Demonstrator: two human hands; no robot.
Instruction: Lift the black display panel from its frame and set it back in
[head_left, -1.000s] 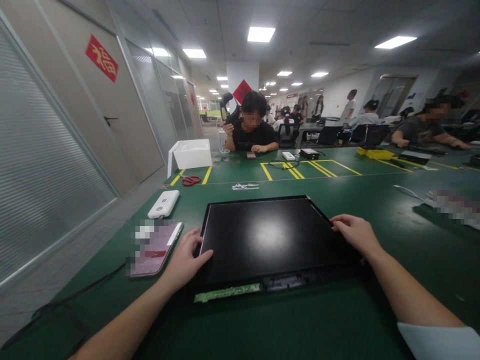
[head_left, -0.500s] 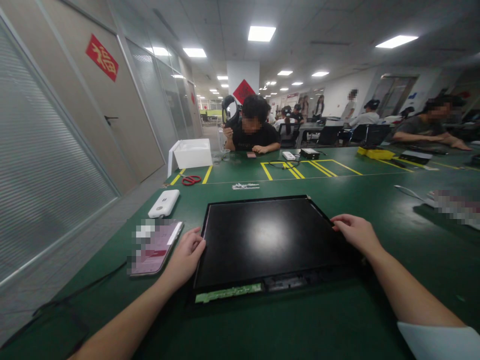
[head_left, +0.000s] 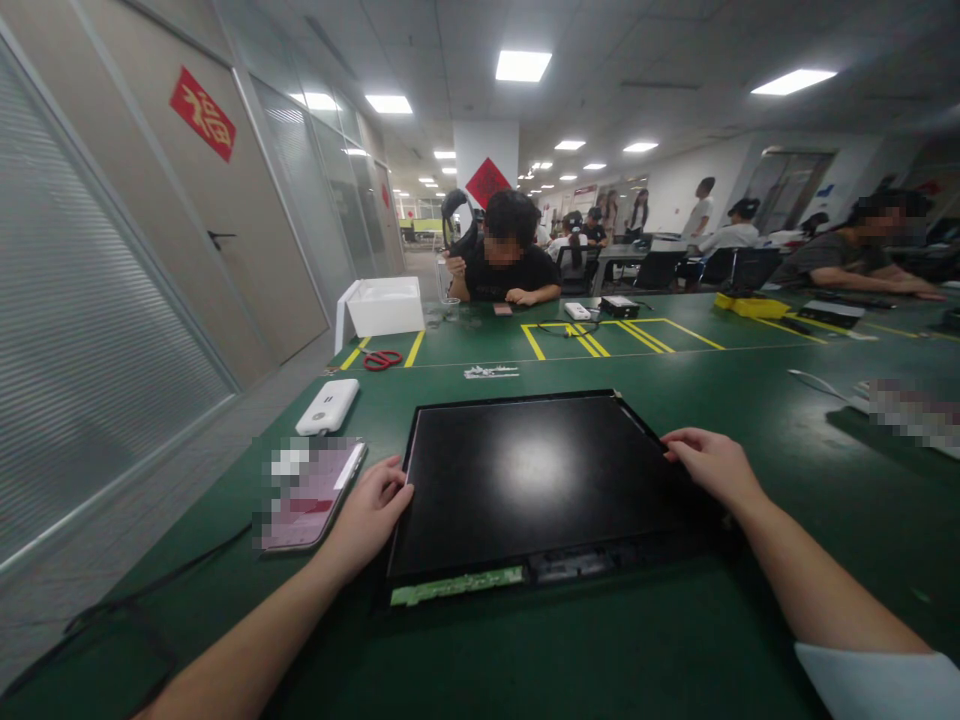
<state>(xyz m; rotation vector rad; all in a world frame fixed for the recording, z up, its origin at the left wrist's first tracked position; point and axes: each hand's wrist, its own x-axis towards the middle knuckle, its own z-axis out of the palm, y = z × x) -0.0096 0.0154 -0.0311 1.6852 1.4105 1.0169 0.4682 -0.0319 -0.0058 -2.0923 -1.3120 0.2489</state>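
Note:
A flat black display panel (head_left: pixel 472 480) lies on the green table before me, screen side up, with a bright glare spot near its middle. Along its near edge runs a green circuit board (head_left: pixel 457 586). My left hand (head_left: pixel 377 505) has its fingers curled on the panel's left edge, the thumb along the rim. Opposite it, my right hand (head_left: pixel 711 466) pinches the right edge between thumb and fingers. The fingertips under the rim are hidden on both sides. Beside my left hand lies a phone (head_left: pixel 311 510) with a pinkish screen, partly blurred out.
A white power bank (head_left: pixel 328 407) sits behind the phone. Farther back are red-handled scissors (head_left: pixel 382 360), a white box (head_left: pixel 386 306), small white pieces (head_left: pixel 491 372) and yellow tape marks (head_left: pixel 534 343). A person (head_left: pixel 510 255) sits across the table. A white cable (head_left: pixel 817 382) lies to the right.
Both hands and the panel have stayed practically still; my left thumb has shifted very slightly. At the far right, a seated person has moved a little.

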